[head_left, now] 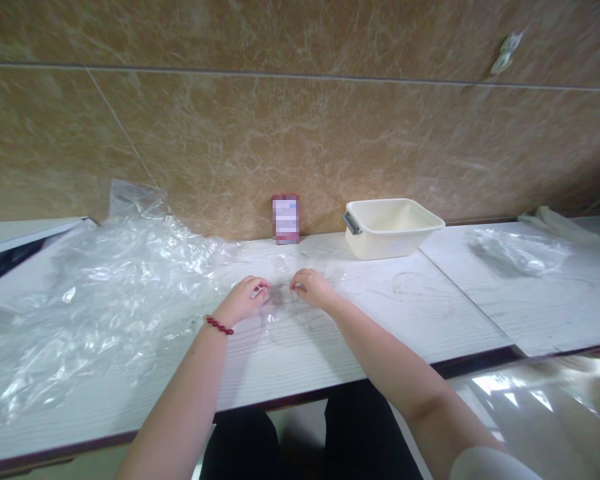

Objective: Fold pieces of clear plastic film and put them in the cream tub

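Observation:
Both my hands rest on a white wood-grain table (pixel 380 313), close together at its middle. My left hand (pixel 244 300), with a red bead bracelet at the wrist, has its fingers curled and pinched on a thin clear plastic sheet (pixel 280 313) lying flat in front of me. My right hand (pixel 311 288) is also curled, pinching the same sheet from the other side. The sheet is nearly see-through and its edges are hard to make out.
A large heap of crumpled clear plastic (pixel 105 293) covers the table's left part. A cream plastic tub (pixel 390 228) stands at the back by the brown marble wall, a small blurred card (pixel 285 219) beside it. Another clear bag (pixel 520 250) lies at right.

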### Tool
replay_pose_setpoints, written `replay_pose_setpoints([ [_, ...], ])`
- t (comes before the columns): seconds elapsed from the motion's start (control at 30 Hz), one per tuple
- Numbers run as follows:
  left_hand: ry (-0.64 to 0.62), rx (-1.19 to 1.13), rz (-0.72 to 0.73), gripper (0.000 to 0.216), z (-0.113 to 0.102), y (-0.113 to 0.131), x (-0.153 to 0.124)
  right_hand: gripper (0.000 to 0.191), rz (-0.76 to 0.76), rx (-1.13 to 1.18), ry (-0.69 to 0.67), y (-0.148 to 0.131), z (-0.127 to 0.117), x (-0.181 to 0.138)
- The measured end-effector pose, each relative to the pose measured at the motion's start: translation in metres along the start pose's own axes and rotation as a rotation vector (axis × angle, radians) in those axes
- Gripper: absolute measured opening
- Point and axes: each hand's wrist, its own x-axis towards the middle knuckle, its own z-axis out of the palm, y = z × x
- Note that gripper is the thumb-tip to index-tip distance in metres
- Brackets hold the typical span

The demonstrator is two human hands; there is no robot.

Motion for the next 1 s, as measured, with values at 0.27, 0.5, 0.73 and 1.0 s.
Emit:
replay_pose_setpoints([
  [0.27, -0.086, 0.181, 0.043, 0.029, 0.007, -0.022, 0.003, 0.023, 0.043, -0.017, -0.022, 0.001, -0.004, -0.006],
  [0.5, -0.139, 0.206, 0.083, 0.03, 0.015, -0.017, 0.006, 0.023, 0.026, -0.057, -0.075, 0.007, 0.0, -0.008],
  [0.73, -0.188, 0.229, -0.006, 0.038, 0.016, -0.02, 0.005, 0.021, 0.058, -0.073, -0.061, 0.007, 0.0, -0.008],
  [1.0, -0.234, 0.225, -0.075, 0.048, 0.015, -0.021, 0.005, 0.03, 0.081, -0.169, -0.047, -0.012, -0.01, -0.015],
])
